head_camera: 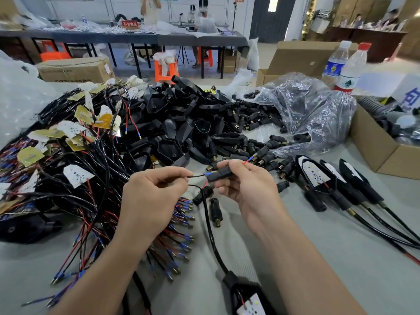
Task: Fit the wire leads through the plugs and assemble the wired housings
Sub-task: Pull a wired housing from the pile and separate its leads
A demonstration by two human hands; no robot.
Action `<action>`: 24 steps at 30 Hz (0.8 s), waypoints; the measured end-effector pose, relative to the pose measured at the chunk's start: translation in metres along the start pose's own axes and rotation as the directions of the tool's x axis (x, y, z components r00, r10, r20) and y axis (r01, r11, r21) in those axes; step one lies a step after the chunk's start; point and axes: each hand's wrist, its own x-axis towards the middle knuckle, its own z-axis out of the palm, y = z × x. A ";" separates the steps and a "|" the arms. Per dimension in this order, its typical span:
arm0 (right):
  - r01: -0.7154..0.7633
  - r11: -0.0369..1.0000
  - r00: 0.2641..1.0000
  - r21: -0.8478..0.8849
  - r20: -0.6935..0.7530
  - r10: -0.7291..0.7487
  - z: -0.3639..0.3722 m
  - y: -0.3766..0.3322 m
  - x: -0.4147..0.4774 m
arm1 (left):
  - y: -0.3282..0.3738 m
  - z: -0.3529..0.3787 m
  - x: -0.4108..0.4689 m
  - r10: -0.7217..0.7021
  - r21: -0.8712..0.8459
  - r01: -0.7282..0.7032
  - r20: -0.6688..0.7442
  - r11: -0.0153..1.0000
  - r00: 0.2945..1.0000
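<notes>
Near edge: a black wedge-shaped housing with a white LED board (247,296) lies on the grey tabletop (341,258); its black cable (211,235) runs up toward the hands.
Left: tangle of red and black wire leads with blue-sleeved tips (179,233).
Right: three finished wired housings (316,176), side by side.
Beyond: heap of empty black housing shells (181,119); clear plastic bag of plugs (306,110).
Fingers: left hand (150,196) pinches a thin black lead (197,176) between thumb and forefinger, its blue tip at the mouth of a black cylindrical plug (221,174). Right hand (247,185) grips that plug, held above the tabletop. A red lead (246,161) sticks out past the right thumb.
</notes>
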 end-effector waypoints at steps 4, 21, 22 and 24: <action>-0.025 0.996 0.999 0.089 -0.036 0.029 -0.002 0.000 0.003 | 0.006 -0.001 -0.003 0.032 0.116 -0.031 -0.007 0.993 0.999; 0.031 0.999 0.998 0.017 0.060 -0.032 -0.003 -0.003 0.003 | 0.006 -0.001 -0.006 0.084 0.341 -0.102 0.067 0.935 0.994; 0.042 0.999 0.997 -0.003 0.063 -0.042 -0.004 -0.003 0.003 | 0.006 -0.001 -0.006 0.079 0.337 -0.097 0.067 0.937 0.995; 0.066 0.997 0.996 -0.034 0.063 -0.064 -0.004 -0.003 0.003 | 0.006 -0.001 -0.005 0.072 0.321 -0.087 0.058 0.943 0.996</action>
